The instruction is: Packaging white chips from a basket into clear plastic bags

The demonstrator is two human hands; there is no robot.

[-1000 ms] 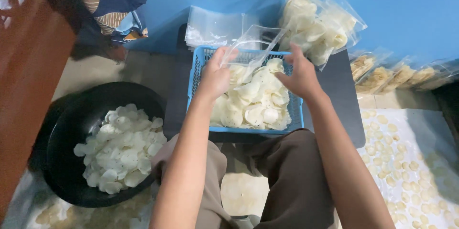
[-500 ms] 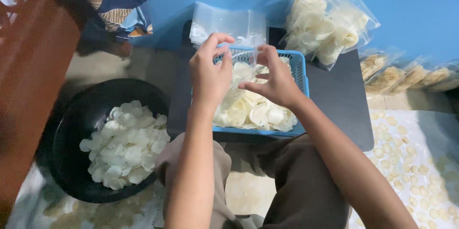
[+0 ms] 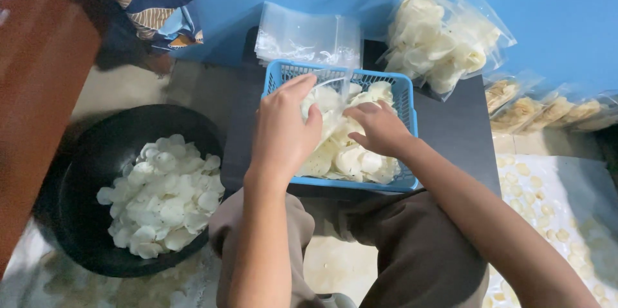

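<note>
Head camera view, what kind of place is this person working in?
Probably a home snack-packing spot on the floor: a blue basket of pale chips, a stack of empty clear bags, filled chip bags, and a black basin holding more.

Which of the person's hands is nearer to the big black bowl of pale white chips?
Left. The left hand is over the blue plastic basket's left side, closer to the black bowl; the right hand is farther right.
</note>
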